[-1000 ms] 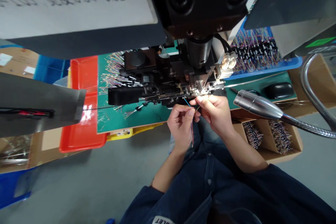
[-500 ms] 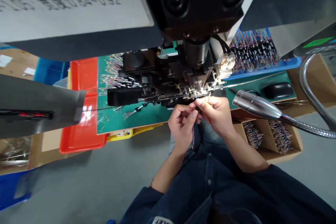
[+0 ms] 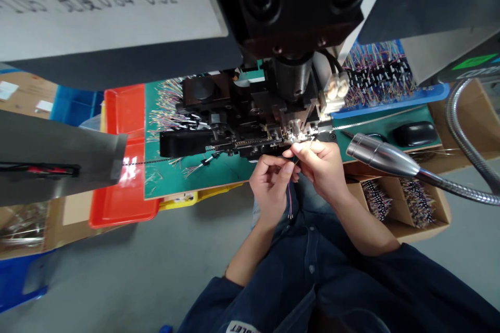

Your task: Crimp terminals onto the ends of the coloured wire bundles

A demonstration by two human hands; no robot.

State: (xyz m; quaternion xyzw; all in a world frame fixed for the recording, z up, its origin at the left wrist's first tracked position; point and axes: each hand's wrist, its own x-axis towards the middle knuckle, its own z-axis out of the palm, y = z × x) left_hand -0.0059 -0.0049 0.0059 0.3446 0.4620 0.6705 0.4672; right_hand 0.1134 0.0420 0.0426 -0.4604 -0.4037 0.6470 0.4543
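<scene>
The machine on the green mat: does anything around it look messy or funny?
Yes, a small bunch of loose wires lies splayed on the green mat below the crimping machine. It looks stray, sitting apart from the big fan of wires behind the machine.

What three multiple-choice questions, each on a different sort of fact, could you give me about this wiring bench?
1. Where is the chrome gooseneck head relative to the right hand?
A. On the floor below it
B. To the right of it
C. Inside a carton under it

2. What colour is the large tray beside the green mat?
A. Orange-red
B. White
C. Purple

3. What is the left hand doing?
A. Lying open and empty
B. Resting flat on the lap
C. Pinching thin coloured wires

Answers:
1. B: the head sits to the right of that hand.
2. A: the tray's walls and floor show orange-red.
3. C: the wires hang below its closed fingers.
</scene>
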